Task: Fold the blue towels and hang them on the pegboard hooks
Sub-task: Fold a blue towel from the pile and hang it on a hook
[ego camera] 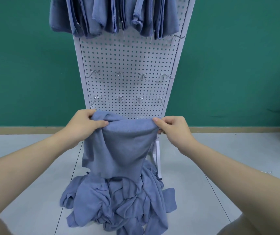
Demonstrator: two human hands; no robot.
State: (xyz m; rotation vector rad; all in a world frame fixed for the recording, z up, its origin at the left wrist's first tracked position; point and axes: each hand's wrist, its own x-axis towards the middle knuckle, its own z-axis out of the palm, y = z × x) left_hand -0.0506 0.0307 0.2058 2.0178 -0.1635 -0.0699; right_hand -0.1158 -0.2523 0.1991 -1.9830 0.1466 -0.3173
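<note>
The left hand (84,122) and right hand (173,128) each pinch the top edge of a blue towel (124,146), which hangs from their fingers over the pile (117,202). Its hem probably touches the heap — hard to tell — so lifting could snag a second cloth, and the bunched corner under the left fingers may skew the fold.

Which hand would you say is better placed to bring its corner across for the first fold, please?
Probably the right hand: it pinches the held towel at a clean corner, while the left hand grips bunched cloth and suits anchoring.
</note>
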